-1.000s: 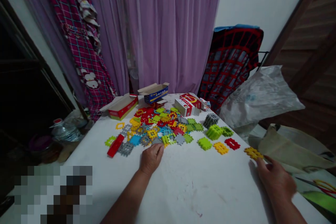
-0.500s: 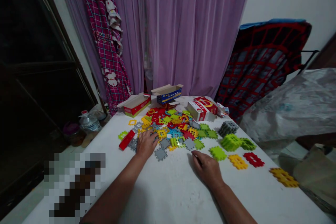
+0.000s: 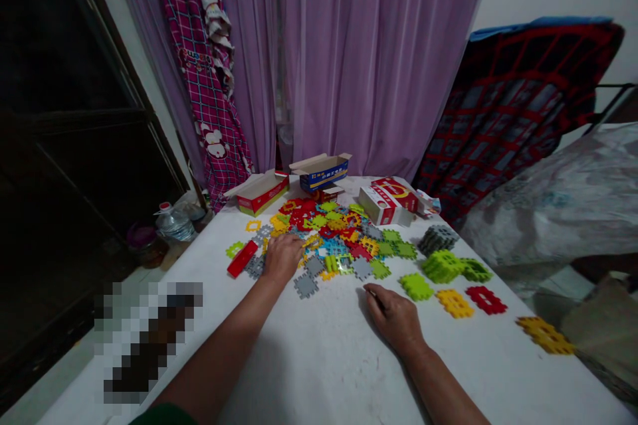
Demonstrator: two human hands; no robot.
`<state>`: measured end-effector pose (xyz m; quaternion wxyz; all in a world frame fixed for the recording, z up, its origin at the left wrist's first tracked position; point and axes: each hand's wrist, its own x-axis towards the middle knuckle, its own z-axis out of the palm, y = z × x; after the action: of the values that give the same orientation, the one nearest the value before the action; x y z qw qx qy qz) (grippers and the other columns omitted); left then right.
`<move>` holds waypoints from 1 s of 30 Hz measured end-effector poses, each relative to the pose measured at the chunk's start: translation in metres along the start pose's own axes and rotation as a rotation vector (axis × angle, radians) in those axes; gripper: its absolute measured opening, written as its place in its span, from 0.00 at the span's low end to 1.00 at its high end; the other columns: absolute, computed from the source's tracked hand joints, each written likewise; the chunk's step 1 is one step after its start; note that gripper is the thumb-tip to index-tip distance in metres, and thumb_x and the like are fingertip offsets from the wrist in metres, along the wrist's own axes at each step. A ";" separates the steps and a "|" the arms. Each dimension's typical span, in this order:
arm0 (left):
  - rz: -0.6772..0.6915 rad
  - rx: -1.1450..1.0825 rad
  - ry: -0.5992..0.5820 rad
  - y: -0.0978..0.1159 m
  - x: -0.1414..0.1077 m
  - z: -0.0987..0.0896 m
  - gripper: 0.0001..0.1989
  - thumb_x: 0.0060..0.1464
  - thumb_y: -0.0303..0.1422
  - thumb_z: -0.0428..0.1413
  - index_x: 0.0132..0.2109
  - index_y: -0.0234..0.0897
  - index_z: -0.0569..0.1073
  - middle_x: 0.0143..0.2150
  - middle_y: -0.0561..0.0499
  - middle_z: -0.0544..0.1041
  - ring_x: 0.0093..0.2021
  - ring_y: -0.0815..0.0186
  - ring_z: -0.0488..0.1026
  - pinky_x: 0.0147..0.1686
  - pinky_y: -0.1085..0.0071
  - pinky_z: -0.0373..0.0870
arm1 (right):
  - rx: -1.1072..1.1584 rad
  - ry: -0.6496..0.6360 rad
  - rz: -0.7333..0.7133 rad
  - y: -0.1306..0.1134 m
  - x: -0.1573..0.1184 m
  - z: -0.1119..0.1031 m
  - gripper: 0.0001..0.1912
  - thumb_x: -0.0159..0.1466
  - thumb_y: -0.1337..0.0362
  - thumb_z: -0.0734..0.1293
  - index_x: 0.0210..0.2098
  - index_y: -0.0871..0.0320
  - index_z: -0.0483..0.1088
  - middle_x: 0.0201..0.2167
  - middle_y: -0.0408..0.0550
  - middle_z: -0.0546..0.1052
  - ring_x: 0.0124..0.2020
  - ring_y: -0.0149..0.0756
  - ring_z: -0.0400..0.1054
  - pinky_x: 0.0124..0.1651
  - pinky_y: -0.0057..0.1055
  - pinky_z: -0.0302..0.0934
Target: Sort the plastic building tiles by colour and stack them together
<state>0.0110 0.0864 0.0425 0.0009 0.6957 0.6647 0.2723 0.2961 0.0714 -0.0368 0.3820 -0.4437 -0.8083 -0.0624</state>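
Observation:
My left hand (image 3: pixel 284 257) is at the near left side of a heap of flat plastic interlocking tiles. Its fingertips pinch a yellow interlocking tile (image 3: pixel 313 241), which looks tilted up. Just below lie grey notched tiles (image 3: pixel 306 285), and a red block (image 3: pixel 242 259) is to the left of the hand. My right hand (image 3: pixel 393 315) rests on the white table (image 3: pixel 329 358), fingers curled closed, with nothing visible in it. Right of it lie a lime green tile (image 3: pixel 416 286), a yellow tile (image 3: pixel 454 303) and a red tile (image 3: pixel 486 299).
Lime green tiles (image 3: pixel 442 266) and grey tiles (image 3: pixel 437 239) are stacked at the right. Another yellow piece (image 3: pixel 545 335) lies near the right edge. Behind the heap stand an opened red box (image 3: pixel 263 194), a blue box (image 3: pixel 325 176) and a red and white box (image 3: pixel 386 202).
My left hand has moved slightly up and right and closed its fingertips on the yellow interlocking tile, which has tilted up. My right hand stays put. The view has shifted slightly.

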 end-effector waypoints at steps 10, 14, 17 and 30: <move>-0.649 -1.105 -0.148 0.025 -0.058 0.027 0.24 0.41 0.46 0.64 0.40 0.35 0.72 0.28 0.54 0.76 0.22 0.73 0.68 0.16 0.79 0.52 | 0.166 0.012 0.109 -0.034 0.008 0.006 0.14 0.66 0.59 0.61 0.45 0.58 0.74 0.31 0.48 0.80 0.29 0.33 0.73 0.34 0.27 0.66; -0.663 -1.119 -0.201 0.034 -0.060 0.024 0.21 0.39 0.45 0.64 0.36 0.36 0.72 0.28 0.53 0.77 0.20 0.74 0.67 0.15 0.79 0.49 | 0.241 0.042 0.107 -0.058 0.014 0.012 0.15 0.65 0.57 0.64 0.47 0.58 0.71 0.35 0.50 0.78 0.32 0.34 0.72 0.34 0.28 0.67; -0.667 -1.100 -0.229 0.037 -0.059 0.022 0.18 0.40 0.44 0.63 0.34 0.36 0.73 0.27 0.53 0.77 0.19 0.75 0.66 0.16 0.78 0.49 | 0.239 0.060 0.088 -0.066 0.016 0.016 0.13 0.65 0.57 0.65 0.45 0.57 0.71 0.35 0.50 0.78 0.33 0.35 0.72 0.36 0.29 0.67; -0.555 -1.124 -0.217 0.039 -0.059 0.028 0.20 0.38 0.47 0.64 0.31 0.35 0.74 0.27 0.51 0.78 0.20 0.73 0.67 0.20 0.77 0.59 | 0.166 0.055 0.111 -0.070 0.015 0.016 0.11 0.61 0.58 0.67 0.40 0.58 0.71 0.33 0.47 0.77 0.32 0.34 0.71 0.34 0.28 0.64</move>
<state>0.0595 0.0377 0.0104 0.5039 0.4146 0.5719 0.4971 0.2291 0.0469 -0.0210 0.4424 -0.4527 -0.7740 0.0135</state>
